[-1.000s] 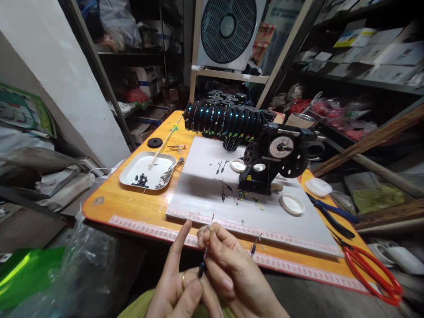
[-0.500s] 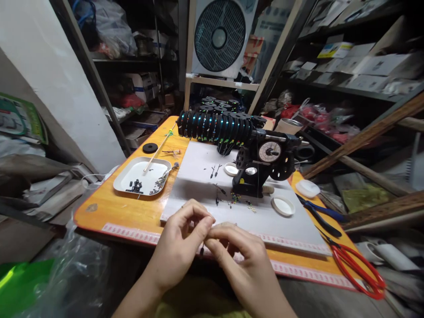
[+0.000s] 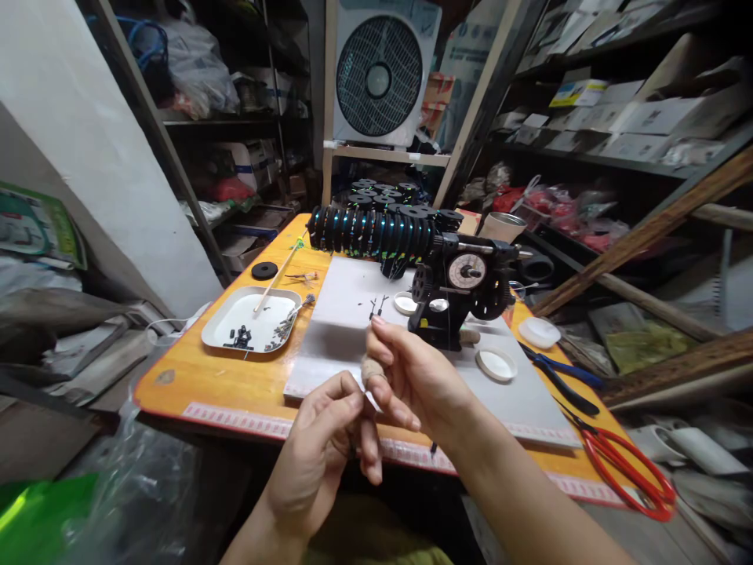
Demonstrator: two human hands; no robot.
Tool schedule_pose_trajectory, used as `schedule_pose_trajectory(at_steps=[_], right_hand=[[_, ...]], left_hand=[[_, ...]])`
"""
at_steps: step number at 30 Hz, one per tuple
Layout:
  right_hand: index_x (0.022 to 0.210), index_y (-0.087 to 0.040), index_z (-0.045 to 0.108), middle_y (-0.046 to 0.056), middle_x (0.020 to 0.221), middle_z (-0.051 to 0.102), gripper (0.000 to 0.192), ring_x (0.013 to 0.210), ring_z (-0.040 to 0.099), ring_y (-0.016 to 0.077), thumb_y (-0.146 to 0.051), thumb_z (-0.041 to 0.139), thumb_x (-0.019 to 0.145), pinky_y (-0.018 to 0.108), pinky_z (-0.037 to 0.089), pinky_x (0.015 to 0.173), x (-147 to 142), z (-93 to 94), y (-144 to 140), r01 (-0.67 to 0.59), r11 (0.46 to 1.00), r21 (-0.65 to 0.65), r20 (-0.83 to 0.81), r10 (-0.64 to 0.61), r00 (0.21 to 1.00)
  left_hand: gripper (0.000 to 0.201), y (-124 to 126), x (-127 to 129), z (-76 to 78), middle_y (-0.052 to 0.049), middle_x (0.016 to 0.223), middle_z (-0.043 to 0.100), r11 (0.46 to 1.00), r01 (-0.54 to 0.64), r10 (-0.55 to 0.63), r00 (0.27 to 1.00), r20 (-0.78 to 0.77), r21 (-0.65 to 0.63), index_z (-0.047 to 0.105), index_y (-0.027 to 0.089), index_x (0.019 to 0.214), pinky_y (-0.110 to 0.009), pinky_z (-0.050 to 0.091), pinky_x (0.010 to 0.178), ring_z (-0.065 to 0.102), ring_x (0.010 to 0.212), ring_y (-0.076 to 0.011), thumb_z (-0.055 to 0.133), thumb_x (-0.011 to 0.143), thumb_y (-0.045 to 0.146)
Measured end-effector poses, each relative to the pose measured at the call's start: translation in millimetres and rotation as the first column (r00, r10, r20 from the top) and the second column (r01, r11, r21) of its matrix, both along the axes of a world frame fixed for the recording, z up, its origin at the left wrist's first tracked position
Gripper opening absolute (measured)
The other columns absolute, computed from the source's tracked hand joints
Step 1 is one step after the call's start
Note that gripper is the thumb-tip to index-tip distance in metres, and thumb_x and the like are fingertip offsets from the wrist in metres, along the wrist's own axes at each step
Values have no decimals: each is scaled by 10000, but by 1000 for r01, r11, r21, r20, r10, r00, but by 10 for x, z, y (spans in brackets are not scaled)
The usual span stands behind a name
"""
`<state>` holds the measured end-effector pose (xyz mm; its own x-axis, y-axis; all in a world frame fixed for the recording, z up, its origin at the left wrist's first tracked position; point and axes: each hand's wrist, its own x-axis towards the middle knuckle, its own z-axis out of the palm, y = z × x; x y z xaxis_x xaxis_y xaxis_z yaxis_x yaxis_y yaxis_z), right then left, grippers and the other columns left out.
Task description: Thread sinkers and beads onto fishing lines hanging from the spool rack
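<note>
My left hand (image 3: 323, 439) is closed in a pinch at the table's front edge, its thumb and index fingertip pressed together. Just above and to the right, my right hand (image 3: 420, 377) has curled fingers, with beige tape (image 3: 372, 369) around one of them. Whatever the fingers grip is too fine to make out. A small black piece (image 3: 434, 448) hangs below my right hand. Beyond the hands, a black winding machine (image 3: 464, 275) carries a row of black spools (image 3: 370, 231) on its shaft. Small black forked pieces (image 3: 382, 304) lie on the white board (image 3: 329, 329).
On the left, a white tray (image 3: 215, 318) holds small black and metal parts, with a thin stick (image 3: 276, 275) across its rim. Red-handled scissors (image 3: 632, 471) and blue-handled pliers (image 3: 565, 369) lie at the right edge. Shallow white lids (image 3: 497, 364) sit near the machine.
My right hand has lifted and turned, moving up and forward over the board. My left hand stays low, slightly lower than before. The hanging black piece now shows farther right.
</note>
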<state>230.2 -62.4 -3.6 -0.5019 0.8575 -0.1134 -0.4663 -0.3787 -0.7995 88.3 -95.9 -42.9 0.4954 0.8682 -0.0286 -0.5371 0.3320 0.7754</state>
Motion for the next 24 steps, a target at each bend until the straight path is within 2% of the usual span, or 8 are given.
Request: schedule_pose_trajectory(at_steps=[8, 13, 17, 21, 24], right_hand=[[637, -216, 375, -61, 430, 595, 445, 200, 375, 46, -512, 584, 896, 106, 230, 218, -56, -48, -67, 93, 995, -41, -48, -95, 994], [639, -211, 387, -59, 429, 594, 431, 201, 361, 38, -493, 603, 884, 103, 246, 221, -82, -60, -73, 100, 994, -46, -63, -103, 993], [649, -209, 399, -61, 438, 600, 433, 210, 364, 32, -504, 606, 888, 92, 245, 225, -66, -59, -68, 101, 994, -49, -56, -104, 993], [659, -214, 399, -53, 444, 609, 433, 209, 363, 35, -519, 607, 885, 95, 243, 221, -20, -54, -54, 88, 995, -54, -37, -90, 995], [666, -215, 400, -52, 448, 612, 425, 206, 359, 34, -515, 609, 881, 93, 227, 217, 0, -66, -51, 88, 995, -52, -27, -90, 996]], left_hand=[[182, -70, 22, -18, -43, 691, 714, 997, -18, 24, 997, 72, -79, 655, 129, 797, -145, 434, 400, 550, 396, -63, 601, 905, 266], [209, -138, 20, -67, -24, 665, 695, 993, -33, 43, 995, 92, -114, 631, 133, 756, -146, 433, 404, 543, 389, -58, 633, 891, 292], [213, -171, 25, -125, 0, 598, 655, 991, -12, 24, 995, 93, -132, 624, 145, 798, -147, 442, 424, 577, 409, -77, 615, 921, 319], [226, -192, 20, -159, -43, 637, 700, 989, 29, -17, 996, 84, -143, 626, 137, 827, -163, 444, 410, 631, 442, -116, 614, 932, 336], [243, -211, 5, -163, -42, 641, 702, 987, 29, -18, 997, 72, -157, 612, 132, 796, -166, 454, 437, 637, 442, -110, 610, 935, 332]])
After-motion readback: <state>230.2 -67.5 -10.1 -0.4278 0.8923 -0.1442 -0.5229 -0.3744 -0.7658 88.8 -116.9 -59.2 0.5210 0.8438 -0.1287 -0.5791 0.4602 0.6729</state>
